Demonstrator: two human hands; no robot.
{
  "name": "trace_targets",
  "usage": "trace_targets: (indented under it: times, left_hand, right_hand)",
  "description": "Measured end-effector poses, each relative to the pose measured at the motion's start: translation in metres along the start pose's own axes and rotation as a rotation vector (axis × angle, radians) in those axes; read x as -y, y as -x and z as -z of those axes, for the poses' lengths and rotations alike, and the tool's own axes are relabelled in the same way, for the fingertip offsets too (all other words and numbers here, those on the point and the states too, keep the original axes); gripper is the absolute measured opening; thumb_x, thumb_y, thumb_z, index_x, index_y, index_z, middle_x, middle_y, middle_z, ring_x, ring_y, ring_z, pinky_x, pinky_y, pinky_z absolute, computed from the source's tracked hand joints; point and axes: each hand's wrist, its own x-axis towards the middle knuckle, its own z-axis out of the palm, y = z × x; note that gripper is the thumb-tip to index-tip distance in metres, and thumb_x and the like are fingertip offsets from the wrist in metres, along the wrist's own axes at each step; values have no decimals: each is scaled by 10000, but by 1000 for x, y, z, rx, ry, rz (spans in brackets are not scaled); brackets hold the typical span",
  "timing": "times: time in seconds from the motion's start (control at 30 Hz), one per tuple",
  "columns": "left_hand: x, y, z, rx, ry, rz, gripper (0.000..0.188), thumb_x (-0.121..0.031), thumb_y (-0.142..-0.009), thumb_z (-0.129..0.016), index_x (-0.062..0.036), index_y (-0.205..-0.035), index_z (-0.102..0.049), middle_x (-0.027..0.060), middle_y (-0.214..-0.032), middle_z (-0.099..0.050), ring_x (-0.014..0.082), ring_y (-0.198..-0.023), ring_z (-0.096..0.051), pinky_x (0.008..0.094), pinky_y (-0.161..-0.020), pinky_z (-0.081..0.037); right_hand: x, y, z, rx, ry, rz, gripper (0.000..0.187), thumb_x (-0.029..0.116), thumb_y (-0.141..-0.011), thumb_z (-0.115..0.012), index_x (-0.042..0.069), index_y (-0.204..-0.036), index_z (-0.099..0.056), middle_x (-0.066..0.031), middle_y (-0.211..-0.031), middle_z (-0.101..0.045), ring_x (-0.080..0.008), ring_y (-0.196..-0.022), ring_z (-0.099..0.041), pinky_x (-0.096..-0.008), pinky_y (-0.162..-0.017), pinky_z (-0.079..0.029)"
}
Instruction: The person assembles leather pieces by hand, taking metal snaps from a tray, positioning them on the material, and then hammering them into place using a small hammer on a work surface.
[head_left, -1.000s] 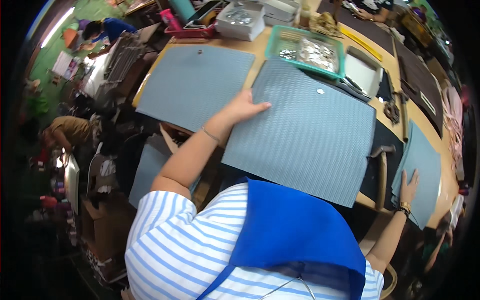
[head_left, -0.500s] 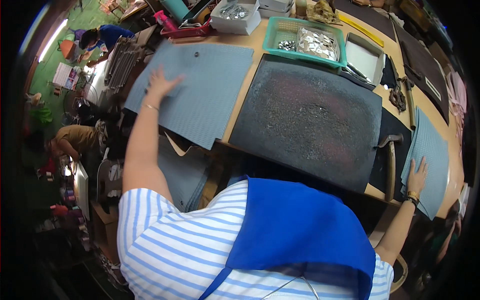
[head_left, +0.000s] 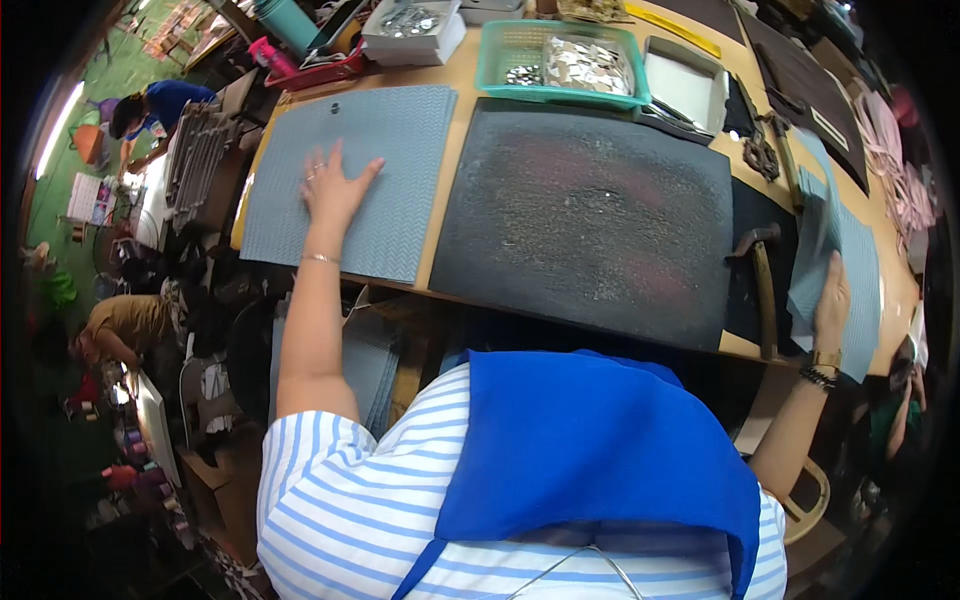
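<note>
My left hand (head_left: 333, 195) lies on the left stack of grey-blue textured sheets (head_left: 400, 140), palm down, fingers spread. A small dark round piece (head_left: 335, 108) sits near that stack's far edge. At the table's right side, my right hand (head_left: 832, 305) grips the top grey-blue sheet (head_left: 818, 235) of a second pile. That sheet bends upward along my fingers, with another grey-blue sheet (head_left: 862, 270) lying under it; my thumb is hidden. Left of this hand, a hammer (head_left: 765, 295) rests with its head away from me.
Between the stacks lies a worn black slab (head_left: 590, 220). Behind it stand a green basket (head_left: 560, 97) of metal pieces and pale chips, a white box (head_left: 685, 80) and a yellow strip (head_left: 680, 32). Pliers (head_left: 762, 155) lie at the right. Two people work at the left.
My left hand has settled onto the left stack, whose sheets now lie squarer. My right hand has turned from flat to edge-on, and the top right sheet has bent upward.
</note>
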Motion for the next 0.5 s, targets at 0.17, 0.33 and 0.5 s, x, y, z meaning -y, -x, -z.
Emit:
trace_targets:
  times: [0.17, 0.33, 0.5]
  left_hand:
    - [-150, 84, 33, 724, 1244, -99, 897, -799, -972, -415, -77, -1497, -505, 120, -1317, -653, 178, -1135, -656, 339, -941, -555]
    - [-206, 111, 30, 1005, 1310, -29, 702, -577, -1018, -593, -36, -1447, -466, 157, -1310, -644, 225, -1119, -674, 397, -922, -561]
    - [-184, 94, -5, 707, 1249, -234, 543, -25, -951, -700, 15, -1433, -454, 124, -1239, -676, 144, -998, -677, 300, -878, -568]
  right_hand:
    - [218, 112, -77, 465, -237, 261, 447, 318, -1074, -577, 38, -1420, -609, -207, -1367, -667, -274, -1193, -671, -381, -1063, -486]
    - [246, 136, -120, 758, -281, 543, 543, 372, -1032, -622, 106, -1497, -535, -199, -1441, -608, -378, -1329, -576, -459, -1151, -419]
    - [208, 99, -153, 546, 111, 662, 537, 449, -1018, -610, 155, -1464, -564, -163, -1542, -518, -368, -1477, -416, -668, -1184, -282]
